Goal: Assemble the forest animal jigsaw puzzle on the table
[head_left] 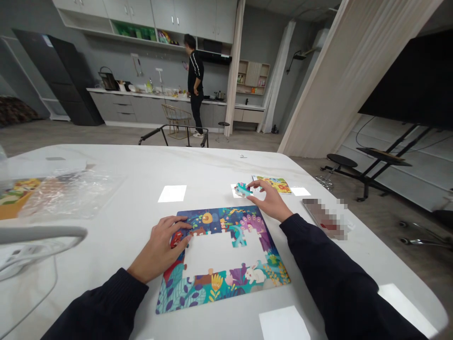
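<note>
A jigsaw puzzle (219,288) lies on the white table, its colourful border of animals and plants joined around a gap in the middle. A few teal pieces jut into that gap at the upper right. On the puzzle's left side rests my left hand (161,245), fingers stretched apart, with nothing visible in it. My right hand (269,198) is beyond the upper right corner, pinching a teal and pink puzzle piece (243,190) between thumb and fingers. The piece is apart from the puzzle.
Behind my right hand lies a picture card (281,185) with a lion. A partly blurred flat object (320,217) is at the right. Crinkled clear plastic (71,189), a yellow box (17,203) and a grey curved bar (42,233) occupy the left. A person (196,80) stands by the far counter.
</note>
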Tool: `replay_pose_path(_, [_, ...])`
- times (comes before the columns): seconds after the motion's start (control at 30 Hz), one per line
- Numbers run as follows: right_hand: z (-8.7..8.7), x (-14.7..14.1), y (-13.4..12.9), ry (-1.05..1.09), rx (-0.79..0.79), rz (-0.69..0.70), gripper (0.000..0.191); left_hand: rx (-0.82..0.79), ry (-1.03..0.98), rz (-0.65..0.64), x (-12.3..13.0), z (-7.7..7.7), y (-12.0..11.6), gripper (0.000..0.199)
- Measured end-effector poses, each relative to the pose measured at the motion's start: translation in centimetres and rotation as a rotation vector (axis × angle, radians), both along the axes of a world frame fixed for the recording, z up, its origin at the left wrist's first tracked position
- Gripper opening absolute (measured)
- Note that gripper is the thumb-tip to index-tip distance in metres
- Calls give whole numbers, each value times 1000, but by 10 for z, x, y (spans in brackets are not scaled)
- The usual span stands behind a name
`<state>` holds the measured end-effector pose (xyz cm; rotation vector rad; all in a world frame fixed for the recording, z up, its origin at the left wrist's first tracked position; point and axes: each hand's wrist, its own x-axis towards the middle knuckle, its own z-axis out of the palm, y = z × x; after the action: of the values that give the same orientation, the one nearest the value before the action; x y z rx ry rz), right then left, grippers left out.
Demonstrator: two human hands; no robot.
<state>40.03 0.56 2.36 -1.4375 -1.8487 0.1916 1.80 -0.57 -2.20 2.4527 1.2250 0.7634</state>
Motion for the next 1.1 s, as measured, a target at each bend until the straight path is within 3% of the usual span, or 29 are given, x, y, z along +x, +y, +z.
replay_pose_path(0.1, [3, -4, -44, -17, -74, 71, 31, 2, 3, 4, 1, 0, 0, 24])
replay_pose_path(0.2, [-6, -6, -82, -4, -140, 98, 33, -3, 6, 3, 1, 1, -1, 24])
replay_pose_path(0.33, [-16, -9, -107, 3, -211, 127, 38, -18, 21, 7, 0, 1, -1, 26])
replay_pose_path(1.1, [-23, -5, -101, -99, -161, 218, 33, -18, 16, 9, 1, 2, 0, 30])
